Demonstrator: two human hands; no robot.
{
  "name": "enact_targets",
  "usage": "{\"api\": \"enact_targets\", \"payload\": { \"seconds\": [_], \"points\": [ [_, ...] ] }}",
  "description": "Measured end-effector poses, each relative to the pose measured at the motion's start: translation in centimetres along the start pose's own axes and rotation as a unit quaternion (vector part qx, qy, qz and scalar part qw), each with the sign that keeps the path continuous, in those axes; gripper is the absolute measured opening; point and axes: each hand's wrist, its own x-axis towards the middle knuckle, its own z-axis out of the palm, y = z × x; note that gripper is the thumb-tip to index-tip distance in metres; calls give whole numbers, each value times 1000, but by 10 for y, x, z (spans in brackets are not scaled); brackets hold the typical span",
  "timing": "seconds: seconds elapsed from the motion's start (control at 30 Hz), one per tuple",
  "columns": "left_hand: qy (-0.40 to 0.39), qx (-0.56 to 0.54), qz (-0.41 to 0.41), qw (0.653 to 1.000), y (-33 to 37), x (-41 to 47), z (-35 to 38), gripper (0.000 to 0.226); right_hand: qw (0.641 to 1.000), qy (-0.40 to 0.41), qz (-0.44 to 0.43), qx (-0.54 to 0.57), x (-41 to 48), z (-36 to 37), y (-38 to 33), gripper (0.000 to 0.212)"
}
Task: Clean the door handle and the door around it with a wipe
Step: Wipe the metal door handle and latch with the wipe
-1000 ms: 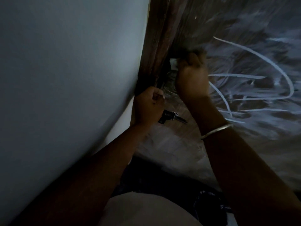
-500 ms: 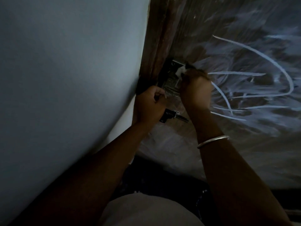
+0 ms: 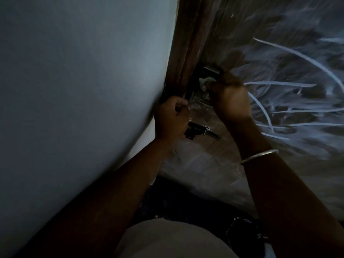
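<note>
The door [image 3: 232,34] in front of me is dark brown wood, and it looks a bit shiny where the light hits it. Pale chalky lines [image 3: 297,84] are smeared over it, and they look dusty and matt. The wall [image 3: 83,81] beside the door is smooth and flat, with no shine. The door handle [image 3: 210,71] is dark metal with a little gleam. The bolt [image 3: 199,131] lower down is shiny metal too. The wipe [image 3: 203,83] in my right hand [image 3: 230,101] looks soft, white and crumpled. The bangle [image 3: 258,156] on my wrist is smooth, bright metal.
</note>
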Motion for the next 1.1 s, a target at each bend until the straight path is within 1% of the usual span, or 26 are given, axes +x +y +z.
{"api": "enact_targets", "payload": {
  "seconds": [0.13,0.23,0.33,0.4,0.5,0.53,0.63,0.7,0.73,0.77,0.83,0.87,0.9,0.93,1.03,1.07,1.1],
  "points": [
    [0,9,3,1000,-3,0,3,10,999,34,15,16,1,-6,-3,21],
    [-2,9,3,1000,-6,0,4,8,999,-6,16,32,13,-3,-13,24],
    [-1,1,-9,1000,-6,2,3,9,998,-54,39,3,18,-2,-9,26],
    [0,-7,-15,1000,-6,2,2,9,998,-32,59,12,15,-5,-3,25],
    [5,-1,-7,1000,-6,2,4,9,998,29,53,32,10,-10,-4,23],
    [6,-1,-4,1000,-6,2,5,9,998,31,52,36,11,-10,-7,23],
    [4,2,-3,1000,-5,2,5,11,998,-30,45,29,16,-2,-13,26],
    [-2,-5,-10,1000,-4,4,5,16,996,-68,60,13,16,2,-11,27],
    [-2,-7,-11,1000,-4,4,4,17,995,-64,76,25,15,1,-8,27],
    [-1,-7,-9,1000,-4,5,4,15,995,-41,85,41,12,0,-5,26],
    [6,1,9,1000,-3,5,5,12,992,29,100,71,7,-6,-2,23],
    [9,9,20,1000,-3,4,6,13,990,54,105,82,6,-7,-3,24],
    [11,20,31,999,-2,4,6,14,989,62,103,84,5,-7,-5,24],
    [12,30,41,999,-3,3,6,16,991,53,96,83,5,-5,-8,25],
    [9,33,47,998,-2,1,6,19,992,-18,94,81,9,0,-9,25],
    [10,28,42,999,-2,2,6,19,991,-21,100,86,9,-1,-7,24],
    [12,24,38,999,-2,2,6,19,990,-1,105,93,8,-4,-4,22]
  ]
}}
